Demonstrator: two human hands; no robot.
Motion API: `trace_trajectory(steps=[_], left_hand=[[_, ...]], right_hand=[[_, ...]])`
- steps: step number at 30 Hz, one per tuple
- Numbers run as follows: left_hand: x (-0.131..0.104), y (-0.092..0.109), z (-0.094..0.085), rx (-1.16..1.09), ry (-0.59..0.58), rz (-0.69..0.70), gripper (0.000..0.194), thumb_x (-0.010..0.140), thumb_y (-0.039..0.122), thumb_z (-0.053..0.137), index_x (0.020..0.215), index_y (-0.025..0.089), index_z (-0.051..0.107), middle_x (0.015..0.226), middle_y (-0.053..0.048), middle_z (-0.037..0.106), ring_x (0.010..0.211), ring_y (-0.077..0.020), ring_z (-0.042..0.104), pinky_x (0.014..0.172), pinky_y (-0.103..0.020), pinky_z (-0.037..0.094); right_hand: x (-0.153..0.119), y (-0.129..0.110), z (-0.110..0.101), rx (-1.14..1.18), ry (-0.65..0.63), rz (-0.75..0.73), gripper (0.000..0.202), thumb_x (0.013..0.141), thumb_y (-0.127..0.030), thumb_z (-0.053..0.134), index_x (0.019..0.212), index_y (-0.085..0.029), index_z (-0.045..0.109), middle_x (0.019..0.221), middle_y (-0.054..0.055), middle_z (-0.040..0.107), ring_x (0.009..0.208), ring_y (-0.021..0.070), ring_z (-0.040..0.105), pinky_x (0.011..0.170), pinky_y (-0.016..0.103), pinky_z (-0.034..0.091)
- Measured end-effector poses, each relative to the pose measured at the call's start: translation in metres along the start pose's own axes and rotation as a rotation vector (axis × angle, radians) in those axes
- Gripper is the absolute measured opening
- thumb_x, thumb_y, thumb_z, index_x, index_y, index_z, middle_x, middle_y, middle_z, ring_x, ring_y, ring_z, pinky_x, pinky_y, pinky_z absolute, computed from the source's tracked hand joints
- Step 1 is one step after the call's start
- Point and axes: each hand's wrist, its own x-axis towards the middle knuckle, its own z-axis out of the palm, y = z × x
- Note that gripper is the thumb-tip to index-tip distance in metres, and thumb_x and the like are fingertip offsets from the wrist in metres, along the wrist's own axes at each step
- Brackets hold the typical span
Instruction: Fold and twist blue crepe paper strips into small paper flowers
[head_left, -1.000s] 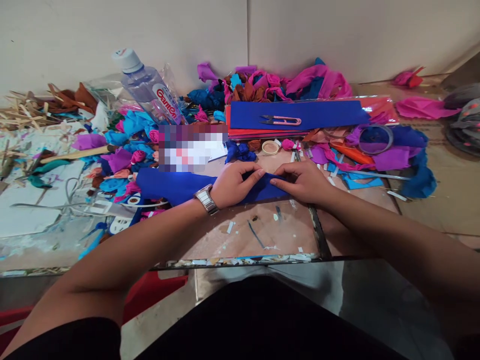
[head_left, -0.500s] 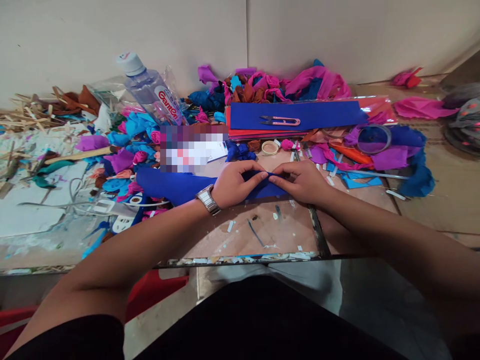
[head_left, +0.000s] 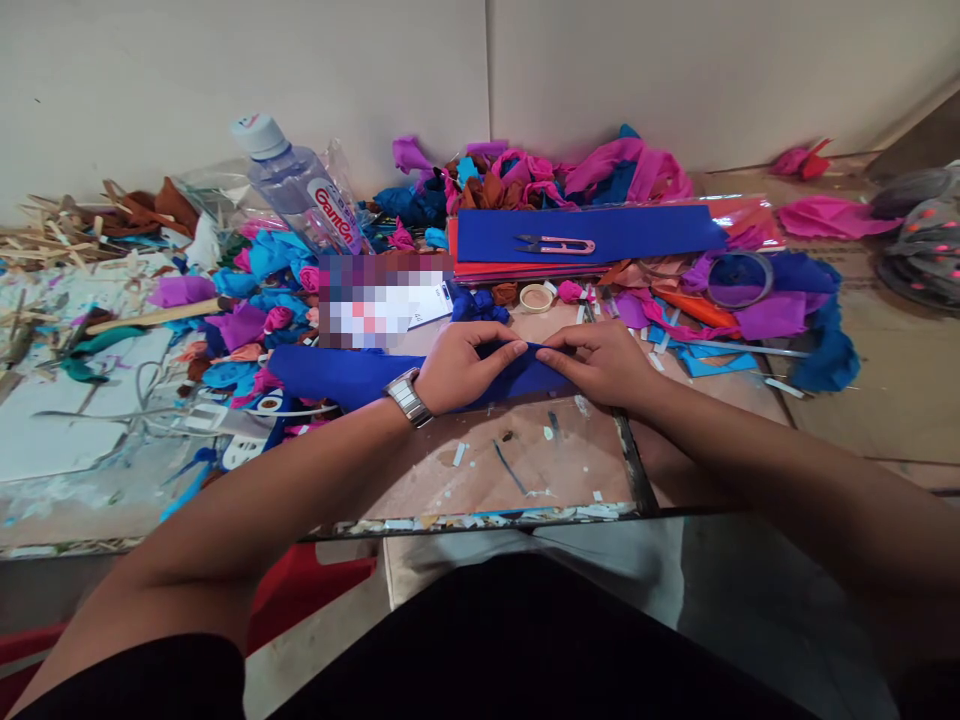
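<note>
A long strip of blue crepe paper (head_left: 345, 376) stretches to the left from between my hands, low over the table. My left hand (head_left: 461, 366), with a metal watch on its wrist, pinches the strip's upper edge between thumb and fingers. Close beside it, my right hand (head_left: 600, 362) pinches the same edge near the strip's right end. The fingertips of the two hands are a small gap apart. Behind them, pink-handled thread snips (head_left: 556, 245) lie on a flat blue sheet (head_left: 645, 228) on top of a stack of coloured sheets.
A clear bottle (head_left: 304, 190) stands at the back left among crumpled coloured paper pieces. A roll of tape (head_left: 538, 296) lies just beyond my hands, and a larger clear tape roll (head_left: 739, 279) sits to the right. A white power strip (head_left: 247, 435) with cables is at left.
My left hand has shifted slightly left along the paper edge, so the gap between the fingertips is wider. The right hand keeps its pinch. The view has moved slightly.
</note>
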Motion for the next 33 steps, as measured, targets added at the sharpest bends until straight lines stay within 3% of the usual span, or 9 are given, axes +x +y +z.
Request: trace_trajectory(steps=[5,10,16,18,21,24,29,33], left_hand=[[0.004,0.002,-0.008,0.029,0.059,-0.006,0.039,0.099,0.052,0.066,0.093,0.018,0.082,0.085,-0.003,0.081,0.073,-0.0158,0.068,0.069,-0.028,0.051],[0.007,0.007,-0.013,0.072,0.127,0.005,0.041,0.098,0.055,0.066,0.094,0.019,0.083,0.089,-0.005,0.082,0.077,-0.0176,0.071,0.072,-0.029,0.053],[0.005,0.018,-0.013,0.071,0.082,0.043,0.036,0.099,0.050,0.067,0.093,0.019,0.083,0.085,-0.003,0.081,0.074,-0.0156,0.070,0.073,-0.028,0.052],[0.004,0.021,-0.013,0.062,0.064,0.046,0.033,0.099,0.048,0.067,0.093,0.019,0.083,0.085,-0.003,0.081,0.073,-0.0151,0.069,0.073,-0.027,0.051],[0.004,0.022,-0.015,0.069,0.037,0.040,0.030,0.099,0.043,0.067,0.093,0.019,0.083,0.085,-0.002,0.081,0.074,-0.0150,0.069,0.072,-0.027,0.049],[0.006,0.020,-0.018,0.081,0.010,0.023,0.027,0.098,0.040,0.068,0.091,0.018,0.082,0.084,-0.002,0.080,0.073,-0.0146,0.067,0.071,-0.027,0.048],[0.009,0.015,-0.017,0.045,-0.020,-0.018,0.028,0.096,0.040,0.068,0.087,0.016,0.081,0.082,-0.002,0.078,0.070,-0.0137,0.063,0.069,-0.028,0.046],[0.009,0.010,-0.014,-0.012,-0.044,-0.054,0.030,0.095,0.042,0.068,0.088,0.016,0.080,0.082,-0.003,0.078,0.071,-0.0139,0.062,0.069,-0.028,0.046]], right_hand=[[0.001,0.000,-0.002,0.018,0.046,0.022,0.031,0.098,-0.043,0.066,0.091,-0.018,0.082,0.071,0.002,0.073,0.059,0.0144,0.054,0.060,0.031,0.039],[0.002,-0.001,0.000,0.144,0.014,0.097,0.035,0.092,-0.050,0.073,0.083,-0.017,0.079,0.067,0.001,0.067,0.059,0.0145,0.052,0.057,0.029,0.038],[0.003,-0.006,0.002,0.383,-0.063,0.126,0.036,0.087,-0.050,0.079,0.105,-0.019,0.083,0.091,0.005,0.080,0.077,0.0200,0.068,0.070,0.031,0.051],[0.002,-0.009,0.002,0.400,-0.114,0.137,0.034,0.087,-0.050,0.078,0.099,-0.018,0.084,0.084,0.004,0.077,0.071,0.0182,0.064,0.066,0.030,0.050],[0.000,-0.014,0.001,0.397,-0.207,0.205,0.038,0.088,-0.053,0.076,0.085,-0.016,0.081,0.062,0.000,0.063,0.054,0.0124,0.049,0.052,0.028,0.036],[0.001,-0.015,0.000,0.437,-0.260,0.273,0.043,0.087,-0.057,0.076,0.082,-0.015,0.078,0.057,-0.002,0.057,0.051,0.0100,0.041,0.049,0.027,0.029],[0.006,-0.009,-0.008,0.427,-0.361,0.251,0.043,0.084,-0.058,0.079,0.083,-0.015,0.078,0.069,0.001,0.065,0.060,0.0122,0.050,0.056,0.027,0.037],[0.006,-0.006,-0.011,0.440,-0.342,0.304,0.044,0.086,-0.062,0.076,0.089,-0.017,0.079,0.074,0.002,0.067,0.061,0.0138,0.053,0.057,0.028,0.039]])
